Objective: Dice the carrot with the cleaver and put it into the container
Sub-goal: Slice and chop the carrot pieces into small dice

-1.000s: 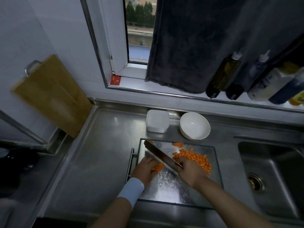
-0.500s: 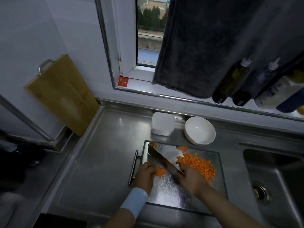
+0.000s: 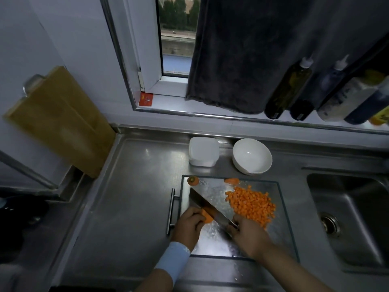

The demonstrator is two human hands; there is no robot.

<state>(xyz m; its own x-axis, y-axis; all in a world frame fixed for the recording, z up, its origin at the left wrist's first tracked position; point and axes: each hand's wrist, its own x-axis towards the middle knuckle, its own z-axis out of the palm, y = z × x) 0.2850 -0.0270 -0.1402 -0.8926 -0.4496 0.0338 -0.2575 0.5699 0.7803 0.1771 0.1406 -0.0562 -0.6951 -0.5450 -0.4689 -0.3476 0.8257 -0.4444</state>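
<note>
Cutting is the step in hand. A last piece of carrot (image 3: 207,216) is held down on the glass board (image 3: 282,211) by the left hand (image 3: 188,225), with the fingers curled on top of it. The cleaver (image 3: 211,205) is gripped by the right hand (image 3: 249,236), whose fingers are closed around the handle. The blade is set on a slant and seems to touch the piece just beside the left fingertips. A big pile of small carrot cubes (image 3: 251,204) lies on the right part of the board, and two end bits (image 3: 193,180) are left at the far edge. The white container (image 3: 203,151) and a white bowl (image 3: 252,155) sit on the steel surface (image 3: 134,197) behind the board; nothing can be seen inside the bowl. Next, the piece should be cut smaller with care, since the blade is so close to the fingers. After that, the cubes must be moved into the container.
</note>
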